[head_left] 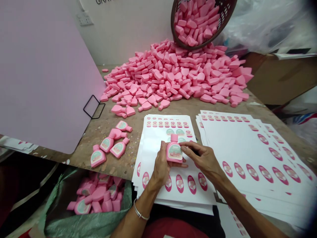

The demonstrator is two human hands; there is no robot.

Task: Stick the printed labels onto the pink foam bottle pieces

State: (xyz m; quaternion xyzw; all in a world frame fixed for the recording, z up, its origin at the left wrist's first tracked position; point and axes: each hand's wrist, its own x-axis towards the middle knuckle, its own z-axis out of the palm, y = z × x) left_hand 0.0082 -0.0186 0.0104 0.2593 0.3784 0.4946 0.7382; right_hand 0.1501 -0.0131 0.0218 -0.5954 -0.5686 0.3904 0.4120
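Observation:
A small pink plastic bottle (174,149) stands upright in my left hand (161,167), whose thumb is on its left side and fingers are behind and under it. A pale green label (175,151) covers its front. My right hand (204,157) reaches in from the right, thumb and index finger pinched at the label's right edge; whether the label is fully stuck there I cannot tell. Beneath both hands lies a stack of printed label sheets (155,150) with gaps among the stickers. Several labelled bottles (107,144) lie on the table to the left.
A large heap of unlabelled pink bottles (173,74) spreads at the back, below a tilted brown basket (174,38) holding more. More sheets (232,142) lie at right. A green sack (86,224) with labelled bottles hangs below the table edge. A pink board (47,72) stands left.

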